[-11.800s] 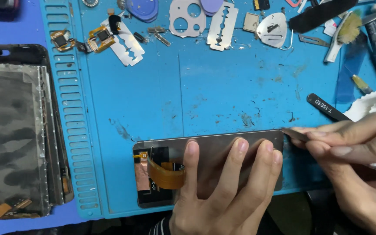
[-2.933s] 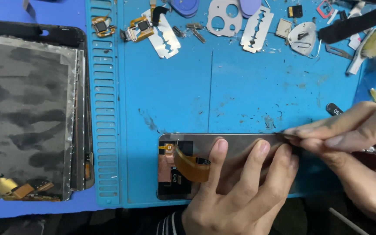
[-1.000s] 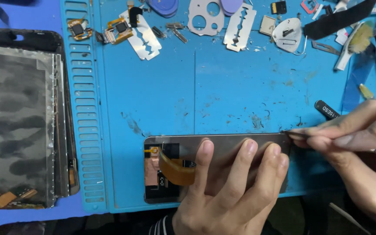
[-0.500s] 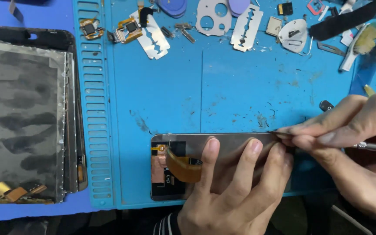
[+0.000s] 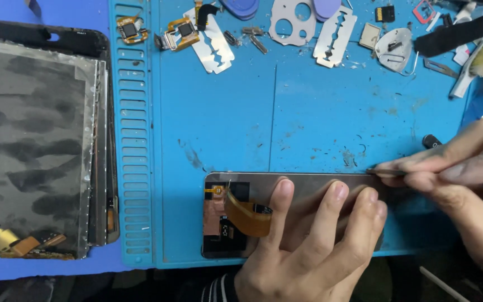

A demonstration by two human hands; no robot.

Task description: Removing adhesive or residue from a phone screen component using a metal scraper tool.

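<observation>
The phone screen panel (image 5: 286, 193) lies face down at the near edge of the blue work mat (image 5: 241, 134), its long side running left to right, and an orange flex cable (image 5: 247, 215) curls up off its left end. Coming in from the near side, the left hand (image 5: 308, 246) is spread flat on top of it, three fingers fanned out and pressing it down against the mat, grasping nothing. The right hand (image 5: 459, 173) is just off the panel's right end, fingers pinched tight around a thin metal tool (image 5: 384, 171), and the tip sits right at the panel's far right corner. Whether the tip is under the edge, I can't tell from here.

Further out, the middle of the mat is bare apart from scuffs and specks. Off to the left, beside the ribbed strip of the mat, there's a stack of larger display panels (image 5: 34, 145) with grey backing. Along the far edge lie two razor blades (image 5: 335, 36), a grey metal plate with round cutouts (image 5: 292, 19), small orange-rimmed chip boards (image 5: 180, 31) and a black strap (image 5: 459, 31).
</observation>
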